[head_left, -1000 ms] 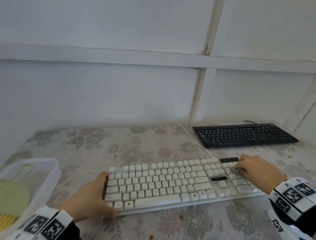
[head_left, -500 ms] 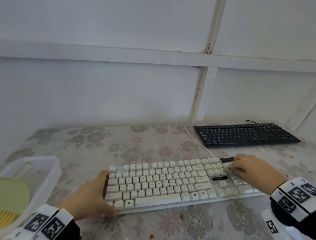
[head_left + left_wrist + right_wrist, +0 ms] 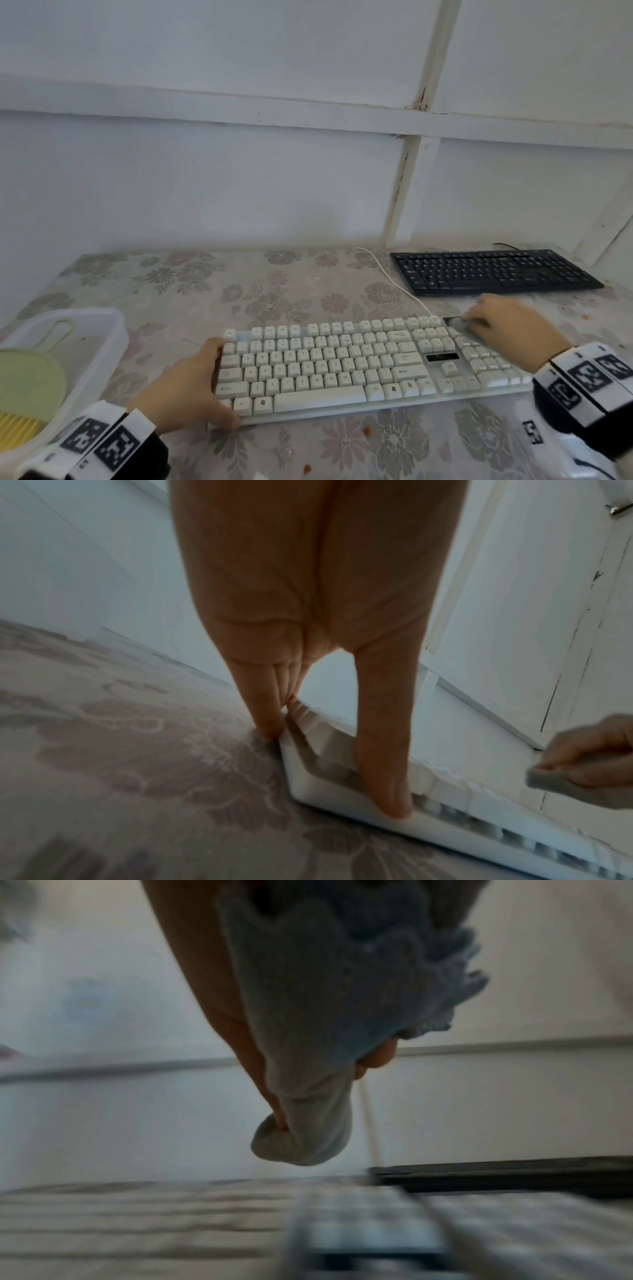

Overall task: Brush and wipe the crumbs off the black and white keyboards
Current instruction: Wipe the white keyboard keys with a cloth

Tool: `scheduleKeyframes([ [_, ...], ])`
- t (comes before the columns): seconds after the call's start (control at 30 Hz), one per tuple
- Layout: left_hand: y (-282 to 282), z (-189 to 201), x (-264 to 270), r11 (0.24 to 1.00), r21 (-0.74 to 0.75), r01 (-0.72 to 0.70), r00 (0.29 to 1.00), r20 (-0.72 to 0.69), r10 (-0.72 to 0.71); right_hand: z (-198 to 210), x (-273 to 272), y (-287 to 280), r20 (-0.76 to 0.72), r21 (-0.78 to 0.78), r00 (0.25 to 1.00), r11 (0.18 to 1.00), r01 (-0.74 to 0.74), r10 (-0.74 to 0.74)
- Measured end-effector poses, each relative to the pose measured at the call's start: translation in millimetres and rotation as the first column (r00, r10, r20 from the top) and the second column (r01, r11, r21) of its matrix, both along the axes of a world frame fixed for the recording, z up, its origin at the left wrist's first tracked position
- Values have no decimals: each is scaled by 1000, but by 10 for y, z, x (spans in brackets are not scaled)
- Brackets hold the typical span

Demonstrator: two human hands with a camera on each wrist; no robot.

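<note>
The white keyboard (image 3: 325, 366) lies across the near middle of the flowered table. My left hand (image 3: 195, 383) braces its left end, straight fingers along the side edge and the thumb (image 3: 380, 750) on the front corner of the white keyboard (image 3: 329, 785). My right hand (image 3: 507, 325) pinches a bunched grey-blue cloth (image 3: 467, 330) against the top right keys, by the small dark window. The right wrist view is blurred; it shows the cloth (image 3: 318, 1042) wrapped over the fingers just above the white keyboard (image 3: 377, 1226). The black keyboard (image 3: 489, 270) sits untouched at the back right.
A clear plastic tub (image 3: 113, 329) at the near left holds a green brush (image 3: 27, 383) with yellow bristles. The white cable (image 3: 394, 281) runs from the white keyboard toward the wall. Orange crumbs (image 3: 368, 430) lie on the cloth-covered table in front. The wall stands close behind.
My right hand has slid the cloth from the number pad's middle up and left to the keyboard's top right edge. The left hand has stayed on the left end.
</note>
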State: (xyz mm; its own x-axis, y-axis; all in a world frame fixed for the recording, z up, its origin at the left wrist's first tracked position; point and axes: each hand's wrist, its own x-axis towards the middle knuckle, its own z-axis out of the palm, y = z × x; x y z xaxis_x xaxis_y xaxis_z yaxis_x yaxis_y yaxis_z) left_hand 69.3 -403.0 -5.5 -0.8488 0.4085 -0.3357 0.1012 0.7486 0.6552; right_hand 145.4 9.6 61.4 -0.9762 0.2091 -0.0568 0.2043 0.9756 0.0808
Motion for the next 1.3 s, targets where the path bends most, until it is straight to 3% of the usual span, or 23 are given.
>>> scheduleKeyframes([
  [0.1,0,14,3,1000,0,-3,1000,-3,3,102,-44,-763,-1,-126,977,969,-211,213],
  [0.23,-8,15,8,1000,3,-8,1000,4,8,117,-159,-1794,-32,-310,881,833,-458,472],
  [0.37,-3,33,-5,999,-45,-4,1000,5,4,26,-348,-2509,-33,-144,772,761,-633,635],
  [0.43,15,74,4,996,-95,5,1000,-1,-5,8,-384,-2690,-14,-73,756,754,-653,654],
  [0.57,32,84,9,995,-97,3,1000,-11,-4,-74,-350,-2743,32,-15,751,751,-660,660],
  [0.73,17,74,14,999,-41,-4,1000,1,4,26,-227,-2367,109,-87,791,799,-595,602],
  [0.83,7,63,9,999,-39,-1,1000,0,1,76,-203,-2234,112,-48,804,811,-583,584],
  [1.03,15,56,-8,999,-41,-3,1000,1,3,109,-364,-2541,39,-83,772,772,-630,635],
  [1.13,28,67,2,997,-81,-6,1000,-19,4,32,-370,-2745,129,-83,764,774,-627,633],
  [1.3,21,66,9,999,-51,-4,1000,-27,2,-12,-300,-2509,86,-91,799,804,-588,595],
])
